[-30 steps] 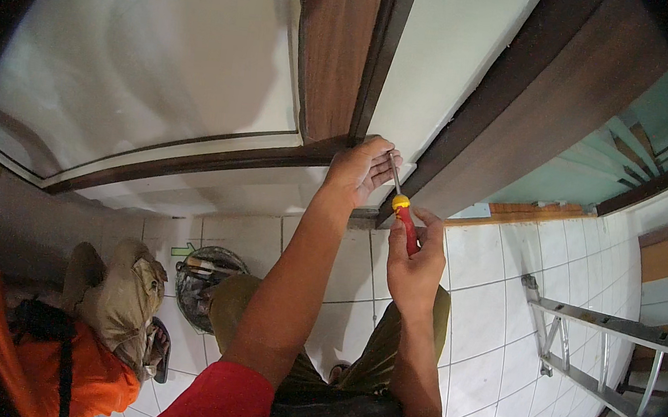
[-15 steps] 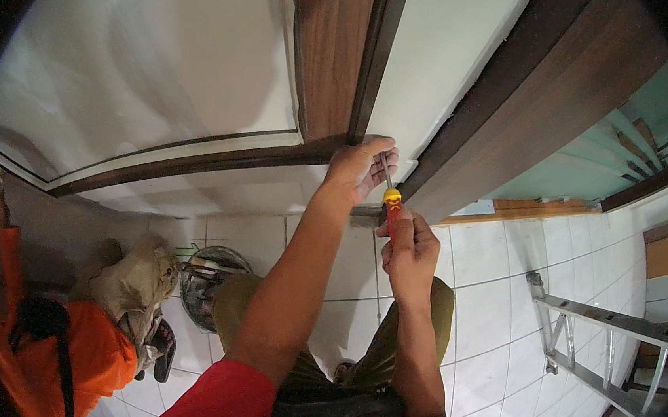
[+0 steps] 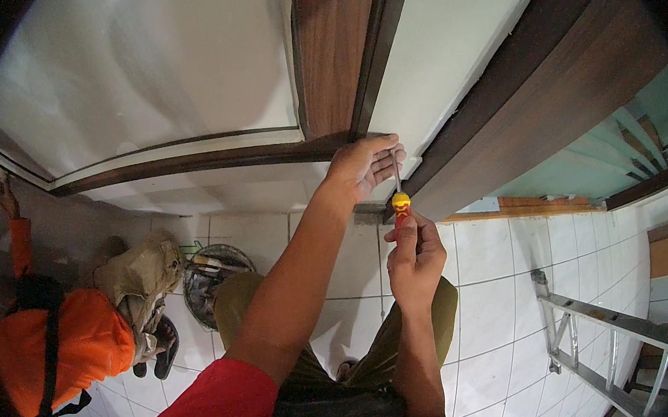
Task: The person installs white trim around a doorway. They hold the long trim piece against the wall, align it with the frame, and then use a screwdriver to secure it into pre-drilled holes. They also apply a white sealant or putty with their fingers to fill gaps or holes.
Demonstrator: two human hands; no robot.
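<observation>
A screwdriver with a red and yellow handle (image 3: 402, 205) is gripped in my right hand (image 3: 415, 265), its metal shaft pointing up and away toward my other hand. My left hand (image 3: 362, 163) is cupped at the shaft's tip, thumb and fingertips drawn together; whatever they pinch there is too small to make out. That hand is beside the lower corner of a dark wooden frame (image 3: 369, 61), against a white strip of wall (image 3: 435, 50).
A dark wooden post (image 3: 534, 99) rises at right, with an aluminium ladder (image 3: 610, 316) on the tiled floor beyond. Near my left knee stands a black bucket (image 3: 202, 308) holding tools. At far left a person in orange (image 3: 84, 338) reaches toward the wall.
My right hand and the screwdriver have shifted slightly right, and the handle has turned. My left hand stays at the tip, its fingers slightly farther right. The person in orange has moved a little.
</observation>
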